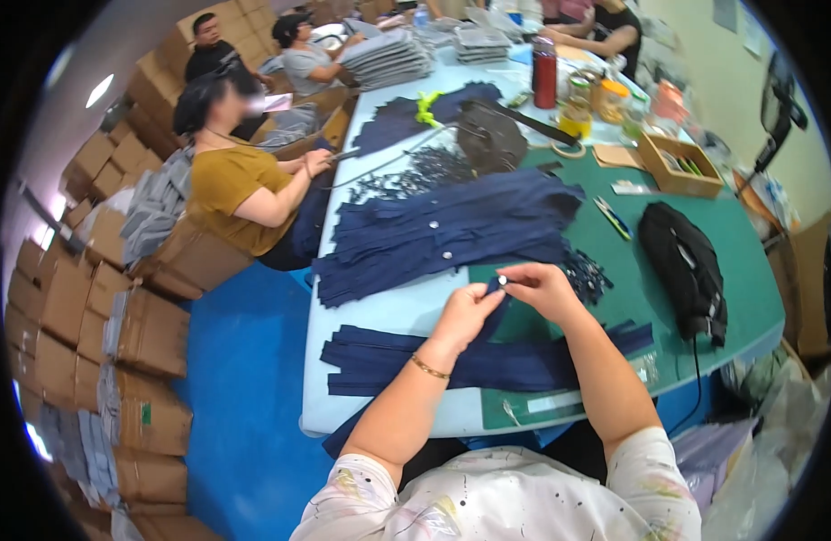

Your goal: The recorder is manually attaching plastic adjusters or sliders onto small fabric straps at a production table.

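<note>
White table w/ green mat, blue flr, cardbd boxes; L hand & R hand pinch navy cloth strip.

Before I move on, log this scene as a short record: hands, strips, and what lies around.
Left hand: pinching a dark blue strip
Right hand: fingertips at a small white disc by that strip's end
Near side: loose blue strips lying across the table
Far side: wide pile of blue strips
Right side: hand tool, black bundle with a cord, wooden box
Left side: co-worker in a mustard top
</note>
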The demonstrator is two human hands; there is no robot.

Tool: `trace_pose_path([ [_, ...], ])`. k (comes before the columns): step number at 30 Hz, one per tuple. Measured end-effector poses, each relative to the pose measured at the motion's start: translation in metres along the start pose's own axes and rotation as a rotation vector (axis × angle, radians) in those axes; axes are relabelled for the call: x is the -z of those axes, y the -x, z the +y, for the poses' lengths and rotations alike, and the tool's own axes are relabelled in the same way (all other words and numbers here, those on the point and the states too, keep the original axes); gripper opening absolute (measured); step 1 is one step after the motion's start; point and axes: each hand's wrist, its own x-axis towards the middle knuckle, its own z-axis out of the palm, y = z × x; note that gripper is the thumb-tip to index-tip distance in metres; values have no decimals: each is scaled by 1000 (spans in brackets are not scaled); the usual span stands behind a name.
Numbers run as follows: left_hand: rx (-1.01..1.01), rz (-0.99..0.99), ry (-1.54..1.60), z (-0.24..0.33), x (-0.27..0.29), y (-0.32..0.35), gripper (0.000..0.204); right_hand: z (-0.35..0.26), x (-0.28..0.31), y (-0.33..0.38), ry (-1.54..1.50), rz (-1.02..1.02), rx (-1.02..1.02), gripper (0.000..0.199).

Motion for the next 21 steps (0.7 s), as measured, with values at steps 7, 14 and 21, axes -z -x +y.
trace_pose_path([
  [7,33,53,126,1,1,3,18,3,-8,-4,35,20,18,22],
  [14,1,66,47,1,-2,5,15,7,-5,-1,-3,25,-4,17],
  [21,-66,97,-202,2,-2,6,20,-1,-1,-2,-31,-5,-10,18],
])
